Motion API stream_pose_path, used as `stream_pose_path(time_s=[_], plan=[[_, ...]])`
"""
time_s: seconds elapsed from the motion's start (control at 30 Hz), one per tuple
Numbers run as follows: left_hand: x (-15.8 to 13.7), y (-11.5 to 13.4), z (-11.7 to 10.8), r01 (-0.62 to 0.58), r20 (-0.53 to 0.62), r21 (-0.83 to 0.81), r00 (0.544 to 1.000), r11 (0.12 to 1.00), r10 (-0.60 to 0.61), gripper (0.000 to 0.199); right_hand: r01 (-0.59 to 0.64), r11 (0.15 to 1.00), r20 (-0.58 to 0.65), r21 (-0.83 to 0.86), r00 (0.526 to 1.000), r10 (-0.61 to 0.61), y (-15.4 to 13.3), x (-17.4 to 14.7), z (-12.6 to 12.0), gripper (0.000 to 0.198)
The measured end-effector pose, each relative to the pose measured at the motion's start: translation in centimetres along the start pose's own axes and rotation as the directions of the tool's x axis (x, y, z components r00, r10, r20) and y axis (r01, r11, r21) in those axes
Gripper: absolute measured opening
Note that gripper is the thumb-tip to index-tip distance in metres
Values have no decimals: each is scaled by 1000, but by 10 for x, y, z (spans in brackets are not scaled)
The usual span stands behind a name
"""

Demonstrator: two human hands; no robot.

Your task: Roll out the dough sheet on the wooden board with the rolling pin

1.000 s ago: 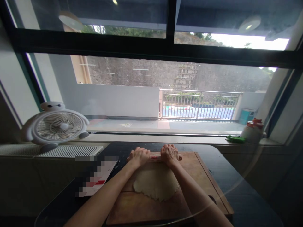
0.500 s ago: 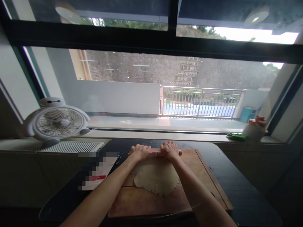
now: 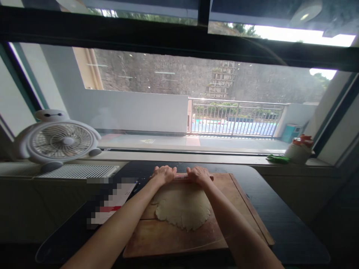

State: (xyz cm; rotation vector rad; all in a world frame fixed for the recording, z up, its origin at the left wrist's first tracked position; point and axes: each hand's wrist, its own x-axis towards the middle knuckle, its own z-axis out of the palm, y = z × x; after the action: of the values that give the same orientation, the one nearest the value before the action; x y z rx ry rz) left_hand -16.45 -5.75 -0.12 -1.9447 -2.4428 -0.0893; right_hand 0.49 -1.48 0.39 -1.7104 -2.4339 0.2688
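Working with dough (image 3: pixel 182 205) already flattened into one broad sheet, lying over the middle of the wooden cutting board (image 3: pixel 157 239) on the dark table (image 3: pixel 269 201). Seeing a ragged, cracked rim from about four o'clock round to eight, with a small tongue sticking out near nine, and so judging the flattening to be well advanced, probably leaving some evening-out. Seeing no cutting or folding in the sheet, and so counting only the spreading as done. Holding the rolling pin (image 3: pixel 181 177) crosswise at the sheet's twelve o'clock edge, pointing its ends toward nine and three. Gripping it near the nine o'clock end with the left hand (image 3: pixel 164 174), closing over it from above, and gripping near the three o'clock end with the right hand (image 3: pixel 199 174) in a similar curl, leaving a short stretch of pin showing in between. Not being able to tell the tightness of either grip, or the dough's reach beneath the pin. Noticing a partly blurred printed item (image 3: pixel 117 205) toward nine o'clock, beside the board, and a white fan (image 3: pixel 67 141) toward ten, well apart.
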Motion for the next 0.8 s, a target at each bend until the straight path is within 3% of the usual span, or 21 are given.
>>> stream_pose_path(time_s=[0.2,0.53,0.8], plan=[[12,-1,5,54,-5,-16,999,998,-54,62,29,999,-54,-15,998,-30,1,11,6,60],[-29,8,2,-5,-88,48,996,999,9,51,90,994,-175,-57,980,-99,1,-29,12,50],[7,2,9,13,-61,30,998,999,-11,45,98,993,-111,-65,988,-105,2,1,8,56]])
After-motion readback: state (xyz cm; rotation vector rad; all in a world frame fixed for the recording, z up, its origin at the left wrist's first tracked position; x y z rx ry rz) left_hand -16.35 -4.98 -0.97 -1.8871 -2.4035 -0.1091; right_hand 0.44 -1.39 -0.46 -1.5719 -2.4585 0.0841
